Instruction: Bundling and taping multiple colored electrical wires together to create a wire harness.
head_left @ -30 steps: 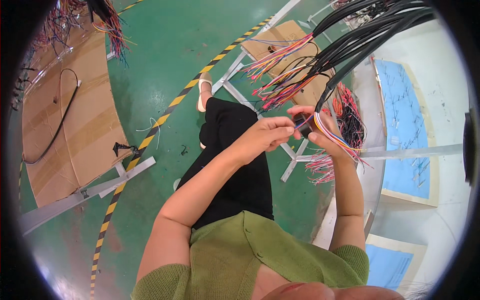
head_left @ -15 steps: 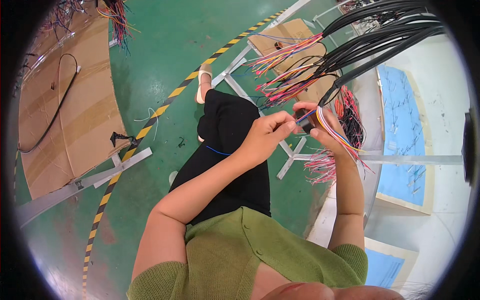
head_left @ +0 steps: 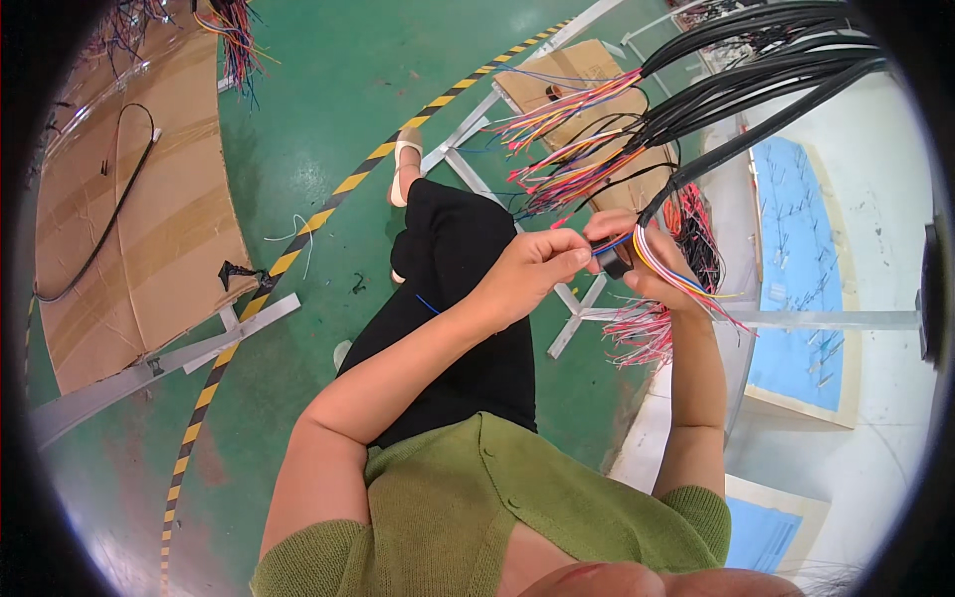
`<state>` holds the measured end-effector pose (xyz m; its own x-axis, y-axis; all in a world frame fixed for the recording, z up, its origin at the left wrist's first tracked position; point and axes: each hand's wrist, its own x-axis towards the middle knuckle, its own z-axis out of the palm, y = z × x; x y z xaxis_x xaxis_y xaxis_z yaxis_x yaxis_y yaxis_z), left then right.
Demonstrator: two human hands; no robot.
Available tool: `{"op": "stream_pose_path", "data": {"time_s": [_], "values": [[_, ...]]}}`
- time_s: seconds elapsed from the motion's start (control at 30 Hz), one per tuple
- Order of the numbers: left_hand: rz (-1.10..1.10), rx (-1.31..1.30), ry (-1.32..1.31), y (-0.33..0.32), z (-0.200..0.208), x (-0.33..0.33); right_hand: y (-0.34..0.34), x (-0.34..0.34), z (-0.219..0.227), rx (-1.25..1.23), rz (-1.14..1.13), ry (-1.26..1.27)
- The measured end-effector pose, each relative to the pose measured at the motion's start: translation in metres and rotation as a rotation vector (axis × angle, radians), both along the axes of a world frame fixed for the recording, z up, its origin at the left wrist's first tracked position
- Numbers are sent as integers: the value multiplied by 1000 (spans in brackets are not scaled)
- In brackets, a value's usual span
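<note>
My left hand (head_left: 537, 267) is closed, thumb and forefinger pinching a thin blue wire (head_left: 612, 242) beside a small black ring-shaped piece (head_left: 613, 263). My right hand (head_left: 652, 261) curls round that black piece and steadies it. Whether the blue wire runs through the ring or only past it, I cannot tell. Above my right hand, a black cable (head_left: 721, 154) ends in a fan of white, yellow, red and blue wires (head_left: 668, 271) that lies across the palm. A blue wire tail (head_left: 428, 304) sticks out past my left forearm, over the black trousers.
Several more black cables (head_left: 736, 95) with coloured wire ends hang at the upper right, above a cardboard-topped stand (head_left: 572, 75). A metal bar (head_left: 826, 319) runs to the right. At left stands a cardboard-covered table (head_left: 149, 229); striped tape (head_left: 338, 199) marks the green floor.
Both hands stay together, with my right hand and the cable end shifted slightly. Less of the blue wire tail shows beyond my left forearm.
</note>
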<state>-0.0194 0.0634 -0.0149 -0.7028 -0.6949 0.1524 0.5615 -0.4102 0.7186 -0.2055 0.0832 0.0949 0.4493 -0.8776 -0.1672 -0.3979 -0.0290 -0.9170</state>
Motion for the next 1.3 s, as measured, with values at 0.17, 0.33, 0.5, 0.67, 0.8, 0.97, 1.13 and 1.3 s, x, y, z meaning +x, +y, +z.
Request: {"op": "stream_pose_path", "data": {"time_s": [0.17,0.33,0.5,0.67,0.8,0.97,1.13,1.3], "values": [[33,-7,-22,0,-4,-1,0,-3,-4,-6,43,50],[165,-172,-126,-2,-9,-1,2,7,-24,37,-25,-151],[387,-118,-141,10,-20,-3,10,31,-63,108,-291,-493],[322,-59,-155,25,-20,3,0,9,-86,123,-59,-544],[341,188,-139,31,-35,9,2,19,-97,73,-56,-310],[738,225,-362,35,-58,2,62,22,-128,420,-233,-164],[896,339,-367,34,-78,19,34,-49,-60,289,-401,369],[944,426,-282,30,-86,21,-38,-228,-77,-605,-597,1042]]}}
